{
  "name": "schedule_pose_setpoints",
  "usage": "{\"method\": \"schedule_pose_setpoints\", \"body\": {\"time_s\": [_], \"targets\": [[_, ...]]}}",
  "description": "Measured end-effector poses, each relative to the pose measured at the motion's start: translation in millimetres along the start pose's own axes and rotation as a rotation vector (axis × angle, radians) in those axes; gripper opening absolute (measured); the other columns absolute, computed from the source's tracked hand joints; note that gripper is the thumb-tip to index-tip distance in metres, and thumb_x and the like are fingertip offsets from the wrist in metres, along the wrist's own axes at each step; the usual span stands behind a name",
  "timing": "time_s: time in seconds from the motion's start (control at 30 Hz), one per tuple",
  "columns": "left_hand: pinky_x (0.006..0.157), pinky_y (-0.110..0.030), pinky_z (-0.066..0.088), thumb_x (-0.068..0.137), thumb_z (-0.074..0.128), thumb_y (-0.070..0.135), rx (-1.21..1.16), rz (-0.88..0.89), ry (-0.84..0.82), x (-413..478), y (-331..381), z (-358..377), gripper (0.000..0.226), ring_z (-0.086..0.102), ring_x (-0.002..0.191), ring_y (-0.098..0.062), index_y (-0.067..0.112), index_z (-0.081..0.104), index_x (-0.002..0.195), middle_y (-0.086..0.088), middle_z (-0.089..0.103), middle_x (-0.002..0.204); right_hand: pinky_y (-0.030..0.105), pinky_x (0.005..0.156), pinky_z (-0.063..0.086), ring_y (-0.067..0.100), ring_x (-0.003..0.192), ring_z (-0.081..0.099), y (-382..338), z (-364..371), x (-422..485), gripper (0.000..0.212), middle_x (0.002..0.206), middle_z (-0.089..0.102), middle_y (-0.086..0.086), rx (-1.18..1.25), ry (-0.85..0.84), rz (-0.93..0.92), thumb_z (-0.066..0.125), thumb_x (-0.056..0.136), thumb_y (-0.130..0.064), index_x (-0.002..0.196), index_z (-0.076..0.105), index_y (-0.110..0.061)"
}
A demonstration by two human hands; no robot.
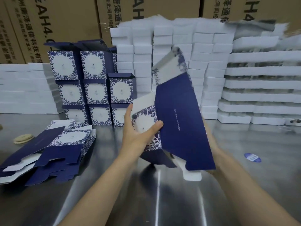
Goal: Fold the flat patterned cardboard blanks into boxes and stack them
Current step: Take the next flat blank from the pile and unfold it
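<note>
I hold a blue-and-white floral cardboard blank up over the metal table, partly opened and tilted. My left hand grips its patterned panel, thumb on the front. My right hand is mostly hidden behind the dark blue panel and supports it from the back. A pile of flat blanks lies at the left. Folded patterned boxes stand stacked behind it, three rows high.
White foam trays and small white boxes are stacked high at the back and right. Brown shipping cartons line the wall. A round blue sticker lies on the table at right, and a tape roll at far left.
</note>
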State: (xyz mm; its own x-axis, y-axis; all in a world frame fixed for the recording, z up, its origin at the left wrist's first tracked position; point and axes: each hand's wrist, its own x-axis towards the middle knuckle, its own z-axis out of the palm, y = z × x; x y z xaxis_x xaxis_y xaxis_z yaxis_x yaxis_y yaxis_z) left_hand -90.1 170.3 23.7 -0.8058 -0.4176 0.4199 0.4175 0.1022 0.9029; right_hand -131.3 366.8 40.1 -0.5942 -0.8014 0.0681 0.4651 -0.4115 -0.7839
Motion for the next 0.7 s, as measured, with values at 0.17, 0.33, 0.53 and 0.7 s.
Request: {"method": "schedule_pose_setpoints", "body": {"time_s": [0.17,0.33,0.53,0.7], "targets": [[0.120,-0.042,0.040,0.071,0.093,0.055,0.194,0.210,0.179,4.0,5.7,-10.3,0.106,0.047,0.142,-0.010,0.064,0.025,0.152,0.014,0.046,0.152,0.040,0.074,0.064,0.030,0.111,0.076,-21.5,-24.9,-23.1,0.071,0.133,0.074,0.009,-0.390,0.238,-0.153,0.081,0.079,-0.066,0.135,0.072,-0.023],[0.105,-0.035,0.052,0.074,0.094,0.026,-0.188,-0.050,-0.011,18.3,6.6,-21.1,0.095,0.070,0.124,-0.019,0.037,0.045,0.155,-0.011,0.069,0.136,0.047,0.067,0.062,0.029,0.106,0.078,-29.4,-29.5,-28.5,0.047,0.124,0.078,0.002,-0.517,0.394,-0.274,0.083,0.084,-0.043,0.128,0.074,-0.030],[0.079,-0.036,0.064,0.070,0.097,0.034,-0.207,-0.322,-0.299,5.7,1.0,-20.3,0.066,0.077,0.108,-0.028,0.015,0.073,0.129,-0.011,0.077,0.123,0.045,0.072,0.063,0.028,0.106,0.078,-27.3,-31.4,-35.9,0.049,0.124,0.078,0.004,-0.621,0.372,-0.225,0.090,0.077,-0.052,0.119,0.079,-0.030],[0.089,-0.046,0.063,0.072,0.097,0.043,0.002,-0.205,-0.102,4.5,3.3,-11.1,0.063,0.078,0.102,-0.019,0.020,0.071,0.124,0.004,0.081,0.111,0.056,0.062,0.064,0.029,0.087,0.081,-25.0,-21.0,-34.6,0.021,0.104,0.082,0.002,-0.782,0.502,-0.319,0.086,0.086,-0.044,0.103,0.081,-0.032]]}}
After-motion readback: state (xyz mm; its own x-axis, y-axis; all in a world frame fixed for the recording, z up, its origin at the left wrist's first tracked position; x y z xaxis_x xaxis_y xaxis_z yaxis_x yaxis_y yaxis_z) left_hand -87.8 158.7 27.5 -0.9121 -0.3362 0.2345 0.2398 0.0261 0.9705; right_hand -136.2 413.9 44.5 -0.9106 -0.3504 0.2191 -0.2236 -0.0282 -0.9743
